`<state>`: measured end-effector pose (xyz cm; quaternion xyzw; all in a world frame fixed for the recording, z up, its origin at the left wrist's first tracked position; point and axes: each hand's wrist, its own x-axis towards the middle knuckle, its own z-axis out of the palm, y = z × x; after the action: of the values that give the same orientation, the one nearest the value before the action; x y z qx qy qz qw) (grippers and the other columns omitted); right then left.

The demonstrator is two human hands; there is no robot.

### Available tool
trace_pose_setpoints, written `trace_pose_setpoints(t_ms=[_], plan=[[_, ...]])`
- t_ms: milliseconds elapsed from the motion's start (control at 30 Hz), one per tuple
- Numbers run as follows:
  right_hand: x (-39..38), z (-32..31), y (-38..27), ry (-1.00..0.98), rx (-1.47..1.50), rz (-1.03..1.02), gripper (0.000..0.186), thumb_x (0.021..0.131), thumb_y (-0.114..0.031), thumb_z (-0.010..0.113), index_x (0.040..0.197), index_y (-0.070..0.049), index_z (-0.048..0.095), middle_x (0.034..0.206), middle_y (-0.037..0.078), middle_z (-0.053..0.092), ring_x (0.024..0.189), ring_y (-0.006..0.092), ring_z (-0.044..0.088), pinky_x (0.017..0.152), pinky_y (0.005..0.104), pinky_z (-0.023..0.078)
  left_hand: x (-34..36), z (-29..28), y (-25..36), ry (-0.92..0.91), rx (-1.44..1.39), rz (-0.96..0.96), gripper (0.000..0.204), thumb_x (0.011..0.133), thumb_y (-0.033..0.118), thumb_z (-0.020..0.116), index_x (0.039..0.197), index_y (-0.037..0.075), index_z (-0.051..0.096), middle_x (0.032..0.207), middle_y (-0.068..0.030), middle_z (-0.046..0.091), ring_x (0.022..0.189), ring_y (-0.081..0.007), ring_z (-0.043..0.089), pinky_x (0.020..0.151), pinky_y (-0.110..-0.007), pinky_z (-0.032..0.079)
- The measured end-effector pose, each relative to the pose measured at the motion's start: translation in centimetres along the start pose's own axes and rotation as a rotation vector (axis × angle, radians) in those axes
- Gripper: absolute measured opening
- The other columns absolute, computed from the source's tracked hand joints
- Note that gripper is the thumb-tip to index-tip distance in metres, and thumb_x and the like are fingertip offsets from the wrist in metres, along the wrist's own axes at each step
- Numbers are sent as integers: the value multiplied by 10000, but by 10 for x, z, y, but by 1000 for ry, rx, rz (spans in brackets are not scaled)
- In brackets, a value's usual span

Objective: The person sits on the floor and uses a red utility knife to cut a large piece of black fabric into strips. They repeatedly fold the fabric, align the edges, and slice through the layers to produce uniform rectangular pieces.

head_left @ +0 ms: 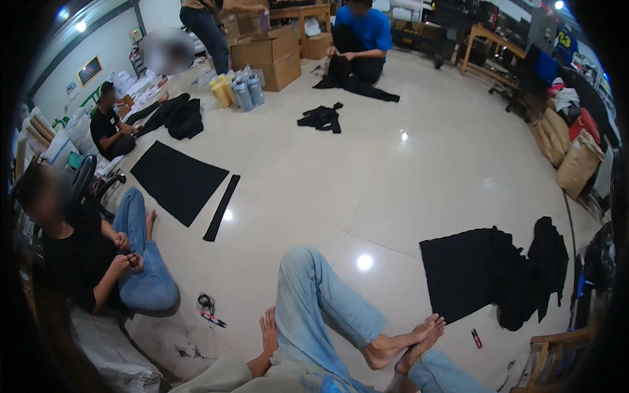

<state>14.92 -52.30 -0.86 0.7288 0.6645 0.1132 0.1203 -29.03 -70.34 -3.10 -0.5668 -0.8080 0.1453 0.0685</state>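
Our left hand rests, fingers stretched out, just left of our bent jeans leg.
Right of that leg we see black cloth; left of it, beyond the hand, snips and a dark coiled cord.

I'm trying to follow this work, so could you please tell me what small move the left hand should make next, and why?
I would probably reach the left hand toward the snips: the hand looks open and empty, and they lie on the floor to its left, nearer than the black cloth by the feet.
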Motion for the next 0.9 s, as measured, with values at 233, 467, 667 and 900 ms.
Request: trace_pose_setpoints(t_ms=[233, 467, 667, 900], plan=[[58, 64, 22, -301, 580, 383, 640, 1070, -203, 330, 1597, -4, 25, 1670, 214, 91, 1556, 308, 94, 1281, 443, 93, 16, -6, 4, 52, -320, 107, 649, 1020, 366, 474, 1532, -14, 354, 1629, -240, 245, 1509, -381, 246, 1220, -470, 223], [38, 55, -7, 827, -401, 158, 577, 1076, -145, 287, 1588, -2, 63, 1669, 209, 103, 1550, 319, 121, 1283, 445, 131, 47, -90, -18, 44, -993, 97, 631, 1036, 341, 488, 1541, -8, 341, 1605, -256, 291, 1488, -383, 299, 1200, -446, 269], [23, 83, -14, 508, -462, 177, 575, 1090, -247, 332, 1593, -35, 152, 1619, 219, 226, 1510, 331, 240, 1258, 421, 204, 63, -200, 15, 103, -1372, 153, 618, 1051, 319, 500, 1549, -3, 329, 1585, -271, 331, 1470, -385, 345, 1184, -426, 309], [-11, 13, 110, 179, 985, 307, 524, 1086, -322, 390, 1503, -9, 344, 1498, 203, 422, 1410, 318, 399, 1188, 417, 311, 35, -155, -5, -17, -1615, 130, 520, 1067, 242, 472, 1511, -20, 400, 1467, -260, 512, 1396, -362, 463, 1169, -380, 326]])
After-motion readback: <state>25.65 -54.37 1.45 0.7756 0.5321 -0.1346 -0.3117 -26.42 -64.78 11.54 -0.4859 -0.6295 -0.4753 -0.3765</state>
